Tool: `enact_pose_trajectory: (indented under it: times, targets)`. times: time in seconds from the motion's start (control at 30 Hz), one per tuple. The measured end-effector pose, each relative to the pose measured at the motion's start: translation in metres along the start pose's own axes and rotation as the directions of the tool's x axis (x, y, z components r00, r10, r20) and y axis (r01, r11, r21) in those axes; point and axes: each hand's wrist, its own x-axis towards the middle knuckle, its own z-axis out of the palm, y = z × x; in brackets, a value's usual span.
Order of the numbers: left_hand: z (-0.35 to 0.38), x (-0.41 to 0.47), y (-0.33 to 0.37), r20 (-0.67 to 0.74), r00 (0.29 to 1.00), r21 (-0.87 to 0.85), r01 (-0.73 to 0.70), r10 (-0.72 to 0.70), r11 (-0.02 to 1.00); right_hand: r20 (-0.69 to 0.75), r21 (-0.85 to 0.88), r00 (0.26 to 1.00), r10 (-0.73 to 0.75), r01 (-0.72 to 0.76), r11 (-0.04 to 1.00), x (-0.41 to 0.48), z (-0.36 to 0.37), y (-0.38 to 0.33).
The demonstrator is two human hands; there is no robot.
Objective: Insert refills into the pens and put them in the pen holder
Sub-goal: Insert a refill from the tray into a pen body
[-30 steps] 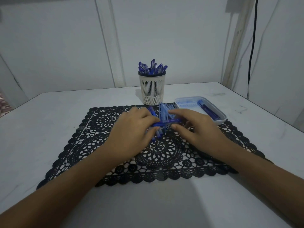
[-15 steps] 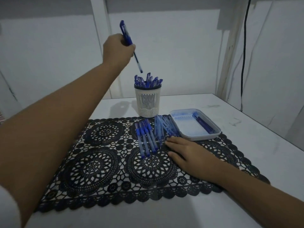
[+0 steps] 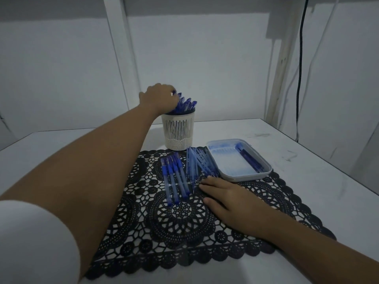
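While the left hand [image 3: 159, 97] reaches over the white slotted pen holder [image 3: 178, 130], its fingers curl down among the blue pens [image 3: 185, 104] standing in it; whether they clamp one cannot be told. The holder stands on the white surface [image 3: 317, 160], just behind a black lace mat [image 3: 184, 232]. On the mat lie four loose pens [image 3: 174, 177] side by side, with a pile of pale-blue tubes [image 3: 199, 165] just to their right. A shallow tray [image 3: 264, 171] beside the pile holds a few dark blue sticks [image 3: 249, 158] along its right wall. The right hand [image 3: 225, 199] lies flat on the mat, fingers straight and together, tips touching the pile. Faint scuffs [image 3: 291, 155] mark the surface on the right. Plain pale walls close the corner, with a white post [image 3: 119, 48] at the left and a black cable [image 3: 300, 58] hanging at the right.
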Motion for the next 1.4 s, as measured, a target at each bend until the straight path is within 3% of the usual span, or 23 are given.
enact_pose_trajectory:
  times: [0.07,0.13,0.27,0.37,0.5,0.63,0.7,1.07,1.4]
  targets:
    - [0.000,-0.002,-0.002,0.126,0.992,0.161,0.003,-0.024,0.987,0.005,-0.006,1.000,0.008,-0.008,1.000,0.000,0.001,0.000]
    - [-0.003,-0.006,-0.003,0.187,0.982,0.170,-0.009,-0.023,0.985,0.006,-0.014,1.000,0.014,-0.014,1.000,0.000,0.002,0.001]
    - [-0.015,-0.019,-0.010,-0.027,0.998,-0.124,-0.055,0.052,0.991,0.014,-0.015,1.000,0.026,-0.026,1.000,0.001,0.001,0.001]
    - [-0.020,-0.047,-0.016,-0.090,0.994,-0.199,-0.078,0.061,0.977,0.012,-0.017,1.000,0.027,-0.027,0.999,0.001,0.001,0.000]
    - [-0.007,-0.107,-0.028,0.080,0.997,-0.206,0.004,0.013,0.979,0.012,-0.024,0.999,0.032,-0.031,0.999,0.000,0.002,0.000]
    - [0.014,-0.150,-0.037,0.298,0.954,-0.182,0.061,-0.004,0.981,0.011,-0.023,0.999,0.039,-0.039,0.999,0.001,0.002,-0.001]
    - [0.021,-0.162,-0.037,0.332,0.943,-0.173,0.059,0.001,0.983,0.008,-0.021,0.999,0.038,-0.038,0.999,0.002,0.002,-0.001]
    - [0.017,-0.172,-0.039,0.303,0.952,-0.183,0.004,0.052,0.983,0.008,-0.028,1.000,0.030,-0.030,0.999,0.002,0.004,0.000]
    - [0.012,-0.176,-0.033,0.187,0.966,-0.075,0.192,-0.176,0.978,-0.045,-0.035,0.999,0.022,-0.024,0.999,0.001,0.004,0.002]
